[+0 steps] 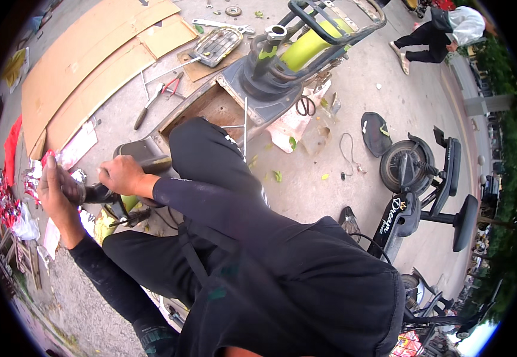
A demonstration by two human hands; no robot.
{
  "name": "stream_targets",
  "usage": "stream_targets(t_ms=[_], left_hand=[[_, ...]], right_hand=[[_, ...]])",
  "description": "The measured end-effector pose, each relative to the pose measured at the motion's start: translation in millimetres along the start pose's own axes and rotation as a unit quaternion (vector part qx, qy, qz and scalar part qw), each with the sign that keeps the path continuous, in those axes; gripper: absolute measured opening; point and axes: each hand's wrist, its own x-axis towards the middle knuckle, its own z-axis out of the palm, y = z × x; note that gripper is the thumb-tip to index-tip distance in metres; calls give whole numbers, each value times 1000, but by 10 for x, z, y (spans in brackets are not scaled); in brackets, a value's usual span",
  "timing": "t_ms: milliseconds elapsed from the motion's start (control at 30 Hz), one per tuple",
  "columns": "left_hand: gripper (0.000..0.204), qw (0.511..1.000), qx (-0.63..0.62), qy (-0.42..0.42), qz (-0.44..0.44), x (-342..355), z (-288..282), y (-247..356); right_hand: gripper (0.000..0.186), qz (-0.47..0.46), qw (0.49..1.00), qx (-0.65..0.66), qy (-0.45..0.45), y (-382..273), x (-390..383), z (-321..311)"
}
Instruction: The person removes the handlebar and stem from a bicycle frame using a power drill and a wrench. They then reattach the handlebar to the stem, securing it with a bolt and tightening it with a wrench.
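Low at the left, my left hand has its fingers against a dark tubular part of the scooter frame, gripping it. My right hand is curled just to its right; what its fingers hold, if anything, is hidden. Behind it sit a dark grey scooter panel and a rusty open floor compartment, with thin metal rods lying across it. A green and black frame section rises at the compartment's far end. Part of a yellow-green tube shows below my right hand.
Cardboard sheets cover ground at upper left, beside red-handled pliers, an adjustable wrench and a metal lamp guard. At right lie a black seat and a small electric scooter. A person walks at upper right.
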Motion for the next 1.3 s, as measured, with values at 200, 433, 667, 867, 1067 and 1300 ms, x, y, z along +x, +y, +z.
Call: stream_targets(t_ms=[200,433,667,867,1067,1300], left_hand=[[43,994,39,75,72,-36,29,-113],[35,996,14,-60,65,-86,-50,-28],[34,991,46,-43,118,-146,-1,-11],[34,988,72,-43,131,-122,-50,-57],[37,987,51,-70,137,-86,-65,-74],[37,986,66,-73,134,-50,-28,-109]], right_hand=[[31,-13,1000,11,3,12,14,34],[28,-39,998,6,58,63,-8,84],[24,-46,993,11,104,42,-34,91],[26,-18,990,-7,140,20,-86,166],[28,36,997,-7,66,-16,-131,41],[38,141,969,-167,-116,42,-772,-1724]])
